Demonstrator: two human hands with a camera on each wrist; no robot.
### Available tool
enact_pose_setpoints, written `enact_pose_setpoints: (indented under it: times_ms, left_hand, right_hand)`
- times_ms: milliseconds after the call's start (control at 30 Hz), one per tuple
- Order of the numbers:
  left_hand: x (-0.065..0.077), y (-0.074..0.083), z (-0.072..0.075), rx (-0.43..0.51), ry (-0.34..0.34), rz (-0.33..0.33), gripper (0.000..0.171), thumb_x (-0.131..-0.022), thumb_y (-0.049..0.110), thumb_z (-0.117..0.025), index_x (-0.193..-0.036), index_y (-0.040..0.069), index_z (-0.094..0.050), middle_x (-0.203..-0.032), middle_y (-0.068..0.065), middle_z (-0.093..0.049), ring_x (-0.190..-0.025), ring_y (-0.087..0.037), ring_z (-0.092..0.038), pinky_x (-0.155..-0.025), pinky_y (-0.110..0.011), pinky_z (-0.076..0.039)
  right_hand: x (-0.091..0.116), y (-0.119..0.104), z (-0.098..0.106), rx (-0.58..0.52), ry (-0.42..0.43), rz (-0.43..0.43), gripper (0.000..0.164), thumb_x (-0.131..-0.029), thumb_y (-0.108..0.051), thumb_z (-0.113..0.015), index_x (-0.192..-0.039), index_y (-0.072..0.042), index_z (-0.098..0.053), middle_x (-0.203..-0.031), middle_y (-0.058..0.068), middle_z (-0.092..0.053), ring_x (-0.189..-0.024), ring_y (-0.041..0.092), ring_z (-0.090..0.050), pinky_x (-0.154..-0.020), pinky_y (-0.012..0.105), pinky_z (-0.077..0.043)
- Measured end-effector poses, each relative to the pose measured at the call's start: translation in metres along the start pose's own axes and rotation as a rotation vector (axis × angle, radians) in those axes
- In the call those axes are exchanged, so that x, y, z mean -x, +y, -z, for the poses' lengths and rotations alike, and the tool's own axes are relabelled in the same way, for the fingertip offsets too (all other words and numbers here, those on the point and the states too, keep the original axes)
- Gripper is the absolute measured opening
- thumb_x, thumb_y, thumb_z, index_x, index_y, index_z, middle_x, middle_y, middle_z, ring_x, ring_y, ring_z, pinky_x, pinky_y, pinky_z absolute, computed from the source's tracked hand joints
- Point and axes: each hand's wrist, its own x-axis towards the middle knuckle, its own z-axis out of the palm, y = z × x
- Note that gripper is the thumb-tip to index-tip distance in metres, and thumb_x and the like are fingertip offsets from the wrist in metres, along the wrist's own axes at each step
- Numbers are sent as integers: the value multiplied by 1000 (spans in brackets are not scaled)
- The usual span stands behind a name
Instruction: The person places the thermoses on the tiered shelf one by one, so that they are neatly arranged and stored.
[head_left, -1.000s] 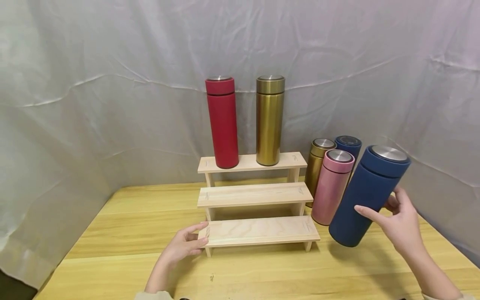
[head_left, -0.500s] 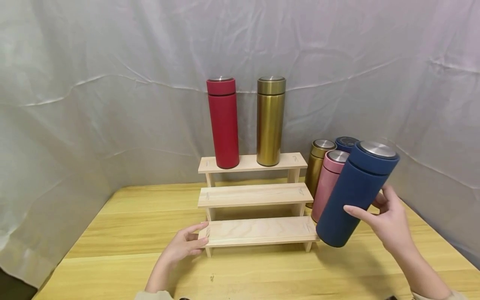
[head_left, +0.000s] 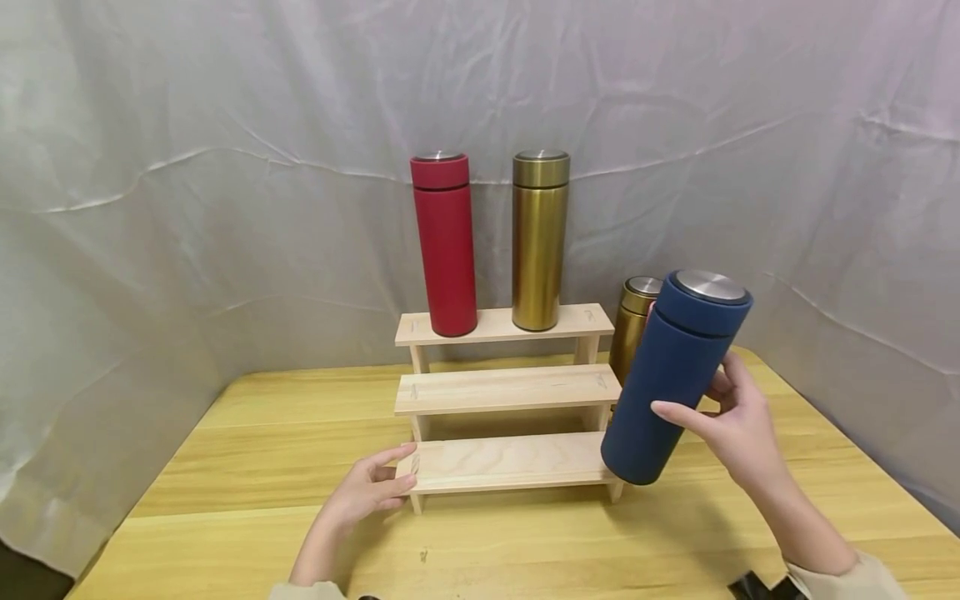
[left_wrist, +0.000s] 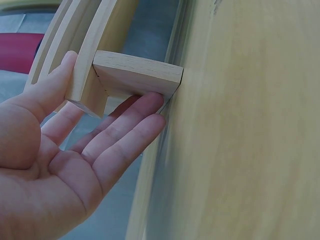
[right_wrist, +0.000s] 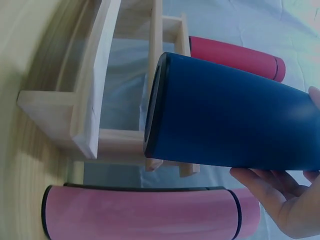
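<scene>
A blue thermos flask (head_left: 675, 375) with a silver lid top tilts to the right at the right end of the lowest step of a pale wooden stepped stand (head_left: 510, 462). My right hand (head_left: 738, 425) grips the flask from its right side, thumb across the front. In the right wrist view, its dark-rimmed base faces the stand. At the lowest step's left end, my left hand (head_left: 367, 492) holds the stand. The left wrist view shows its thumb on the step board and fingertips against the leg (left_wrist: 137, 77). A red flask (head_left: 446, 250) and a gold flask (head_left: 540, 242) stand upright on the top step.
Another gold flask (head_left: 630, 333) stands on the table right of the stand, partly hidden by the blue one. A pink flask (right_wrist: 145, 212) stands close by, mostly hidden in the head view. Grey cloth (head_left: 322, 233) hangs behind and around the wooden table (head_left: 225, 467).
My right hand has carried the blue flask leftward to the lowest step's right end, now covering most of the pink flask and the rear blue flask. My left hand has stayed put.
</scene>
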Motion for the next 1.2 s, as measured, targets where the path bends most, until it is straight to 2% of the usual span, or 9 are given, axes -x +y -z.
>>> enact_pose_setpoints:
  times_ms: [167, 367, 633, 800, 1067, 1200]
  left_hand:
    - [0, 0, -1, 3, 1, 7, 56, -86, 15, -61, -133, -2, -36, -136, -29, -27, -94, -23, -54, -80, -41, -49]
    - [0, 0, -1, 3, 2, 8, 56, -85, 15, -61, -133, -3, -36, -134, -30, -29, -91, -22, -55, -79, -41, -50]
    - [0, -1, -1, 2, 5, 22, 57, -84, 17, -62, -133, -1, -37, -130, -30, -35, -91, -24, -55, -80, -40, -49]
    - [0, 0, -1, 4, 5, 21, 57, -85, 16, -61, -133, -2, -36, -125, -29, -40, -89, -22, -56, -80, -40, -50]
    - [-1, 1, -1, 9, 8, 23, 57, -85, 16, -61, -133, -2, -37, -129, -29, -36, -90, -21, -55, -80, -40, -50]
    - [-1, 0, 0, 3, 9, 33, 57, -85, 18, -62, -133, -1, -37, -121, -27, -43, -90, -21, -55, -80, -39, -50]
  right_hand:
    - [-3, -1, -4, 2, -4, -7, 76, -73, 0, -72, -136, -16, -33, -103, -13, -59, -90, 5, -56, -70, 16, -49]
    - [-9, -5, -12, -32, -22, -16, 73, -75, -3, -71, -136, -16, -33, -106, -7, -59, -90, 8, -57, -72, 17, -49]
    - [-19, -12, -26, -171, -34, -35, 76, -74, -1, -71, -137, -19, -32, -117, 11, -54, -95, 12, -57, -77, 19, -48]
    - [-23, -15, -34, -126, -21, -48, 72, -76, -7, -71, -136, -14, -32, -119, 17, -52, -95, 10, -55, -78, 17, -47]
    - [-29, -18, -48, -173, -1, -35, 72, -75, -6, -72, -135, -11, -32, -118, 18, -52, -94, 11, -56, -79, 20, -48]
    - [-32, -18, -55, -214, -6, -12, 73, -74, -3, -72, -135, -12, -33, -116, 17, -54, -94, 13, -57, -79, 20, -48]
